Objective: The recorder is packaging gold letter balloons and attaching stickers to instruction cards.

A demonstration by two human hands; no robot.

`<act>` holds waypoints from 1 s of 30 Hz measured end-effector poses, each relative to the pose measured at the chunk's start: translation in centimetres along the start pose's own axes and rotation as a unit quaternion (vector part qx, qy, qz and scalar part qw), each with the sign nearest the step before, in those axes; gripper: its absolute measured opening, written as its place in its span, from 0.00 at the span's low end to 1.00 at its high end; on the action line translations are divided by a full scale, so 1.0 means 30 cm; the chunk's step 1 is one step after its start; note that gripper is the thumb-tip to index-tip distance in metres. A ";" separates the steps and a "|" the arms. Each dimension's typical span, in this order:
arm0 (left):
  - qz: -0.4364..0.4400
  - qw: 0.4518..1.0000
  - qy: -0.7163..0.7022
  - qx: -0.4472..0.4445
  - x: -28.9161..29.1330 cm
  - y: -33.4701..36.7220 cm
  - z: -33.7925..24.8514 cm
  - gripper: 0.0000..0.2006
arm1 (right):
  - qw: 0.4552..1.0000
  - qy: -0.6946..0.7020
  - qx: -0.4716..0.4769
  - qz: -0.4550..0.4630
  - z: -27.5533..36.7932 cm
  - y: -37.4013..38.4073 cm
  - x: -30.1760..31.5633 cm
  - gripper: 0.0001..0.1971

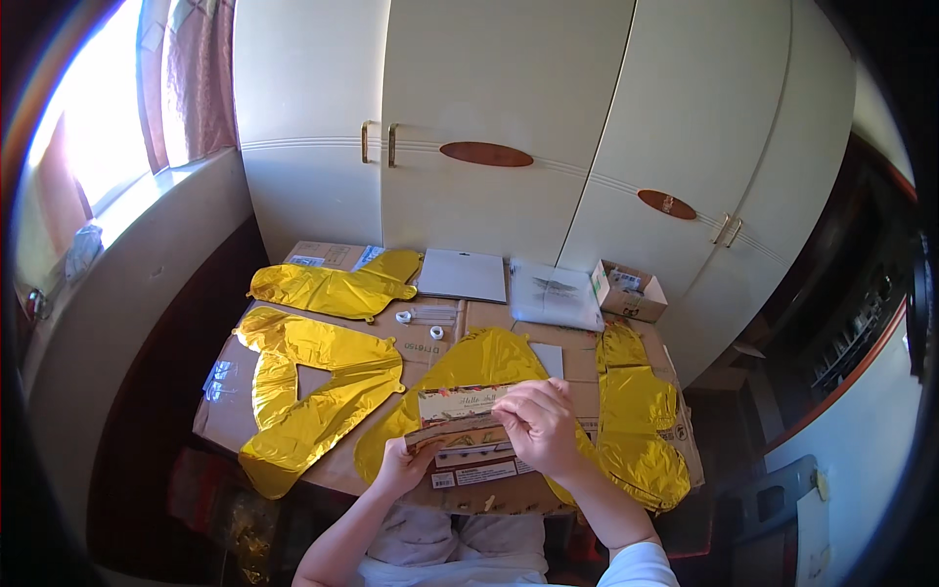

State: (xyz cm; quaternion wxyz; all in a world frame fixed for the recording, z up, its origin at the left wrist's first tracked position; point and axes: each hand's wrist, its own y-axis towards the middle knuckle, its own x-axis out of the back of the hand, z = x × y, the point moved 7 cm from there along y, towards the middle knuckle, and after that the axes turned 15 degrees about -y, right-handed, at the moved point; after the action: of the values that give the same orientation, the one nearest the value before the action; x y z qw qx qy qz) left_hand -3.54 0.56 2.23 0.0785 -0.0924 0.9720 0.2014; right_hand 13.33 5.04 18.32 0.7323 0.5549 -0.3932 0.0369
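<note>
A printed cardboard packet (457, 404), with a cream upper panel and a floral border, is held tilted over the near middle of the table. My left hand (402, 467) grips its lower left side, thumb on top. At its upper right edge my right hand (539, 423) is closed in a pinch; the fingertips partly hide that edge. Beneath and behind both hands lies a flat gold foil balloon (479, 359). More uninflated gold balloons spread around it: a bent one (328, 357) at left, another (337, 286) at the far left, and one (636, 416) at right.
Flattened cardboard (430, 364) covers the table. Two small white rolls (436, 333) and thin clear sticks (432, 315) lie mid-table. Along the back are a white flat pack (465, 275), a clear plastic bag (556, 295) and a small open box (629, 292), before tall cream cabinets (499, 78).
</note>
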 end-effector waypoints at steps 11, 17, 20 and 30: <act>-0.053 0.994 -0.088 0.042 0.041 -0.036 0.041 0.07 | 0.996 0.017 0.085 0.015 0.228 -0.003 0.086 0.04; -0.260 0.934 0.169 -0.179 -0.061 -0.123 -0.141 0.04 | 0.964 0.081 0.240 0.078 0.586 -0.062 -0.109 0.17; -0.079 0.988 0.092 -0.100 0.034 -0.126 -0.099 0.04 | 0.968 0.114 0.211 0.077 0.506 -0.028 -0.062 0.16; -0.017 0.942 0.304 -0.139 -0.015 -0.150 -0.400 0.14 | 0.993 0.052 0.110 0.008 0.295 0.038 0.098 0.16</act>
State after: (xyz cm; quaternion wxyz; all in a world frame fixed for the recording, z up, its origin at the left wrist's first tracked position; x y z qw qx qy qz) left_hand -3.54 -8.30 11.49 -0.2312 -0.1760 0.9100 0.2956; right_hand 10.06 -3.11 21.70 0.6861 0.6261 -0.3523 0.1148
